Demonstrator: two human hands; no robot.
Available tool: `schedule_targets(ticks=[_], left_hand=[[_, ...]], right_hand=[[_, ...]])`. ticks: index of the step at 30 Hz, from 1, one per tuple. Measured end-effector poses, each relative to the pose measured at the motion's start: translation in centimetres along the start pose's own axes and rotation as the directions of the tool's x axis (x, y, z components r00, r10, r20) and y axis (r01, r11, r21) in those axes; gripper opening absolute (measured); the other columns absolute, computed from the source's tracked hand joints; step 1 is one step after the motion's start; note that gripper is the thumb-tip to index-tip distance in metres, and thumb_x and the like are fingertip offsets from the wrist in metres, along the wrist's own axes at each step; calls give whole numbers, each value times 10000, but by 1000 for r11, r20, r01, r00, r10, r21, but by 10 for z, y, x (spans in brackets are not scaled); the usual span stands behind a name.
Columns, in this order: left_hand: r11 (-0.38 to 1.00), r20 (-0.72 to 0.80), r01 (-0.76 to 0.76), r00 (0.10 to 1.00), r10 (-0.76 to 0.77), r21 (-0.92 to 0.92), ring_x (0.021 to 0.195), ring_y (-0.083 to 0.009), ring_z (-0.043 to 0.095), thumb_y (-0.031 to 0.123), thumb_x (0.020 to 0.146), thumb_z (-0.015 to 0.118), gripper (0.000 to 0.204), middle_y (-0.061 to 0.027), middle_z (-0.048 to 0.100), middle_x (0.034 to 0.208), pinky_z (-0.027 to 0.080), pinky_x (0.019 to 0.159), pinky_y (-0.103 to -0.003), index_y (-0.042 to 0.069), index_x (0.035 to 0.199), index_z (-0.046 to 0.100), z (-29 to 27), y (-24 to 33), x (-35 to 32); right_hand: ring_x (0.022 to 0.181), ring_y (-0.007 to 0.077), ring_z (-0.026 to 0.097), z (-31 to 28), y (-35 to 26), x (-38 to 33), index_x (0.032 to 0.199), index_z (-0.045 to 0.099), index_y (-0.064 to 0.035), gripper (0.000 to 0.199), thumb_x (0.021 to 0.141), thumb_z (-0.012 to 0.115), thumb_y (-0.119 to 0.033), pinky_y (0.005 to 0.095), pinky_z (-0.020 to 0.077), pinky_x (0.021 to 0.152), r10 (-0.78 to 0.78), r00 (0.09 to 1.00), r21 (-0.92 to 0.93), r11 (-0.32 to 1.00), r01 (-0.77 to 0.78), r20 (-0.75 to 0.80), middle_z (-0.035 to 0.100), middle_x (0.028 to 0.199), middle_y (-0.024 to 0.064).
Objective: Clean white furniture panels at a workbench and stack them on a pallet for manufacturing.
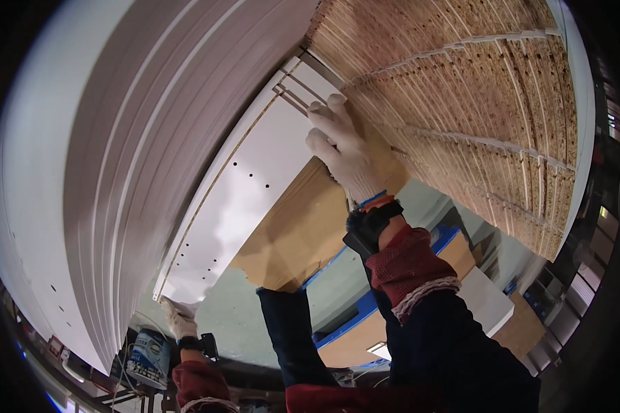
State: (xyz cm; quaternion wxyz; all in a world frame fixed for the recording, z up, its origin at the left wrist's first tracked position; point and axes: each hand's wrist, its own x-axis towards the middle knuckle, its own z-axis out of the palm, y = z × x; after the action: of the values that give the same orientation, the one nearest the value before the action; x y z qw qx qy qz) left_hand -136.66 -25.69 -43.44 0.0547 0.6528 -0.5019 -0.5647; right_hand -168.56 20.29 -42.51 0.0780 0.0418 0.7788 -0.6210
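Observation:
A long white panel [244, 186] lies at a slant in front of me, with a brown groove along its left side, short cross slots at the far end and several dark drilled holes. My left hand [179, 319], in a white glove, is closed at the panel's near end corner. Farther along, my right hand [343, 141], also gloved, has its fingers bent over the right edge of the panel near the slots. Dark devices are strapped to both wrists. Beneath and right of the panel is a torn-edged brown cardboard sheet [303, 220].
A tall stack of white panels [138, 138] rises on the left. At right stands another stack with rough, grooved particle-board edges [475, 103]. A blue-printed container [149, 358] is at lower left. Boards with blue edging [358, 337] lie below my right arm.

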Motion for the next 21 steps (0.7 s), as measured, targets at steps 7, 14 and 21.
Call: schedule_targets(ticks=[7, 14, 21], left_hand=[[978, 38, 172, 983, -178, 122, 688, -52, 497, 534, 827, 643, 500, 44, 542, 875, 421, 551, -201, 148, 1137, 574, -7, 8, -2], [973, 166, 227, 959, -229, 30, 953, -127, 560, 541, 833, 624, 599, 0, 572, 1101, 515, 789, -293, 126, 1248, 504, -6, 16, -6], [985, 251, 171, 953, -171, 22, 1051, -192, 553, 517, 862, 598, 594, -44, 554, 1203, 521, 836, -371, 129, 1292, 469, 7, 13, -5]], right_hand=[[958, 163, 527, -28, 2, -2, 1236, 532, -9, 405, 911, 562, -248, 287, 433, 853, 413, 903, 460, 828, -320, -116, 507, 1180, 88], [920, 174, 555, -37, 13, -9, 1311, 500, -48, 605, 888, 549, -477, 291, 463, 744, 486, 858, 407, 827, -388, -169, 554, 1134, 61], [1008, 190, 560, -39, 29, 7, 1359, 408, -13, 592, 947, 455, -436, 322, 497, 839, 395, 911, 309, 886, -345, -116, 508, 1223, 101]])
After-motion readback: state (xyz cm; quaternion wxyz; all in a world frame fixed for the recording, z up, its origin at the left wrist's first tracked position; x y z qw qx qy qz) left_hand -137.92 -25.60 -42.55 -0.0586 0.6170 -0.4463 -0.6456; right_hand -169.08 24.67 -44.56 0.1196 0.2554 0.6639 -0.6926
